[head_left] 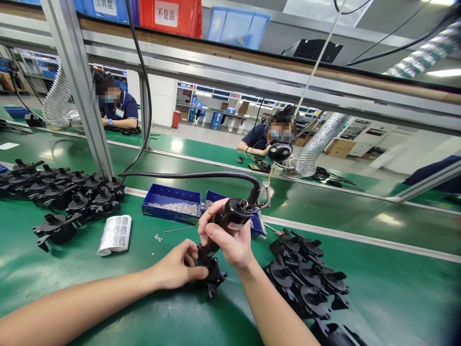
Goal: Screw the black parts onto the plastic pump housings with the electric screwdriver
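My right hand (230, 235) is wrapped round a black corded electric screwdriver (230, 218), held tilted with its lower end down at a black plastic housing (213, 276). The tip itself is hidden. On the green bench top, my left hand (182, 264) grips that housing from its left side, thumb in front and fingers behind. From the screwdriver's top a black cable (190, 175) runs left, and a hanging cord with a wire loop (266, 192) is attached there. Behind my hands stands a blue bin of small metal parts (171, 206).
Rows of black housings (79, 202) lie at left, and another group (309, 274) at right. A curled label sheet (115, 234), several small nuts or washers (158, 238) and a thin rod (180, 229) lie nearer. A metal post (81, 91) rises at left. Two people sit across the bench.
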A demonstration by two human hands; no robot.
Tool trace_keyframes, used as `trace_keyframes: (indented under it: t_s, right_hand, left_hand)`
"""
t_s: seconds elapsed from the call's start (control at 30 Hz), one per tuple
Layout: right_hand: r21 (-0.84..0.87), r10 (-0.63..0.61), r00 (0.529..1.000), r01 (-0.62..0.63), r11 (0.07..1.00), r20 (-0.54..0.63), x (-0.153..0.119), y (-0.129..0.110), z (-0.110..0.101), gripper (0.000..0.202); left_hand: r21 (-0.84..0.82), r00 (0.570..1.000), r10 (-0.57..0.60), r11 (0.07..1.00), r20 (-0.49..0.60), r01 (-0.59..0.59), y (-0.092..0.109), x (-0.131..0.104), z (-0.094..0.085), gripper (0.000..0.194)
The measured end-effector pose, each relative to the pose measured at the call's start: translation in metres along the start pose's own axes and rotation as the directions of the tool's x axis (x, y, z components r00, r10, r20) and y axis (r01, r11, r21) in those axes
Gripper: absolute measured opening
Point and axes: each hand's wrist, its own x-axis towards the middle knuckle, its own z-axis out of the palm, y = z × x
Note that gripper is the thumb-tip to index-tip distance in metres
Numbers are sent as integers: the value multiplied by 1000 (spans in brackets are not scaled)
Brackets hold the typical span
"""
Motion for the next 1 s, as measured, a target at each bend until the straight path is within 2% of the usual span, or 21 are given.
trace_keyframes:
  t_s: [0.07, 0.13, 0.23, 0.3, 0.5, 0.67, 0.73, 0.83, 1.0]
  right_hand:
    - [-41, -7, 999, 5, 999, -42, 0, -4, 2, 24]
    - [-57, -62, 992, 56, 997, -105, -1, -9, 3, 21]
    - [-15, -136, 975, 135, 991, -175, -3, -17, 5, 20]
    - [24, -118, 980, 123, 992, -163, -5, -20, 5, 23]
    - [54, -40, 997, 43, 998, -61, -7, -12, 6, 23]
    - [79, 61, 993, -69, 994, 99, -10, -9, 6, 31]
    - [15, 89, 994, -90, 996, 61, -11, -7, 7, 31]
    - [-73, 64, 996, -69, 995, -67, -12, -4, 11, 29]
    - [-125, 34, 990, -51, 991, -136, -13, -2, 15, 27]
  left_hand:
    - [24, 977, 210, 977, 16, -211, -8, -3, 5, 74]
    - [-20, 949, 297, 955, 107, -297, -11, -3, 7, 83]
    - [-18, 939, 291, 956, 183, -293, -7, 4, 1, 84]
    - [10, 945, 266, 962, 189, -272, -5, 8, -5, 84]
    - [-3, 942, 282, 958, 180, -287, -7, 11, -8, 81]
    - [5, 941, 292, 955, 168, -297, -2, 9, -6, 69]
    - [-13, 946, 277, 960, 169, -279, 2, 9, -5, 65]
    - [-44, 945, 283, 959, 166, -280, 6, 9, -2, 63]
    - [-12, 932, 325, 945, 158, -328, 8, 11, 0, 55]
